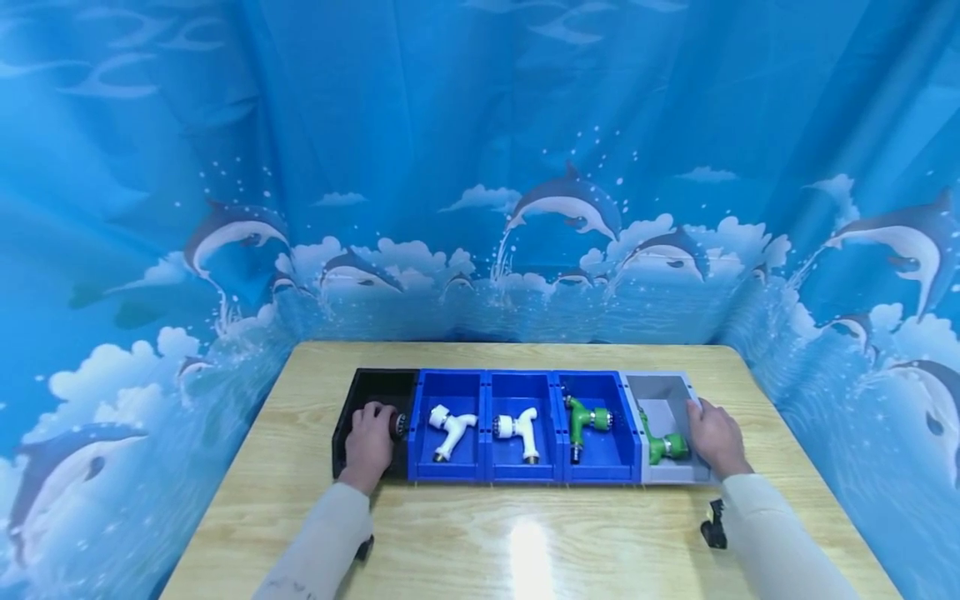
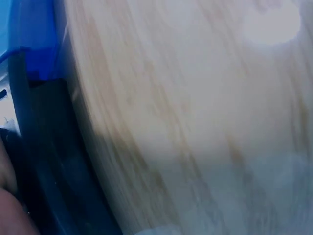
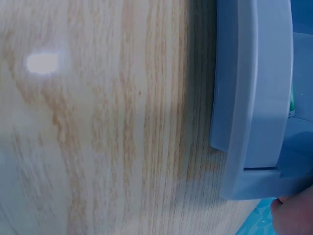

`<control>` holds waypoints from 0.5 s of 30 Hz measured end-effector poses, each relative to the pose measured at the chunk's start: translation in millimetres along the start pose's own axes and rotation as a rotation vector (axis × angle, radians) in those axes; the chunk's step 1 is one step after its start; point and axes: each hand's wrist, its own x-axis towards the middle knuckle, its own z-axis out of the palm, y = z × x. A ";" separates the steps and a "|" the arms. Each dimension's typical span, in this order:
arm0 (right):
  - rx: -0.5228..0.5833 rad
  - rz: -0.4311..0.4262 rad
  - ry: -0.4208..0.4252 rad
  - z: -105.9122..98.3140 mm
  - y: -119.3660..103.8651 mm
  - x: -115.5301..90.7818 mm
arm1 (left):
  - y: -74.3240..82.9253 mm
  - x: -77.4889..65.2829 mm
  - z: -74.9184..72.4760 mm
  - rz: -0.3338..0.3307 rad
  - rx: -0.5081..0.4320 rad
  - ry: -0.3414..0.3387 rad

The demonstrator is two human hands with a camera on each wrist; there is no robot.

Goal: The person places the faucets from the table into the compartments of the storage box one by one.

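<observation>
In the head view my left hand (image 1: 369,442) reaches into the black bin (image 1: 347,417) at the row's left end. Its curled fingers hold a dark tap (image 1: 401,426); only a brownish-red knob with a toothed end shows, the rest hidden by the hand. At the row's right end, my right hand (image 1: 716,435) grips the side wall of the grey bin (image 1: 660,385), fingers inside it. A green tap (image 1: 667,448) lies in that bin, beside the fingers. The right wrist view shows the grey bin's front (image 3: 264,98) and part of the right hand (image 3: 296,213).
Between the end bins stand blue bins (image 1: 450,472). Two hold a white tap (image 1: 452,429) and another white tap (image 1: 520,429); the third holds a green tap (image 1: 581,421). They stand on a wooden table (image 1: 442,542). Behind hangs a dolphin-print curtain (image 1: 420,167).
</observation>
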 end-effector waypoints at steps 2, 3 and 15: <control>-0.003 -0.006 0.002 -0.5 -0.9 -0.9 | 0.4 0.2 -0.7 -0.005 0.004 -0.006; -0.005 -0.009 0.004 -0.8 -1.2 -1.4 | 0.8 0.4 -1.1 -0.005 0.005 -0.009; -0.005 0.014 -0.008 -1.0 -4.2 -2.5 | -0.7 -1.4 0.2 -0.017 -0.004 0.049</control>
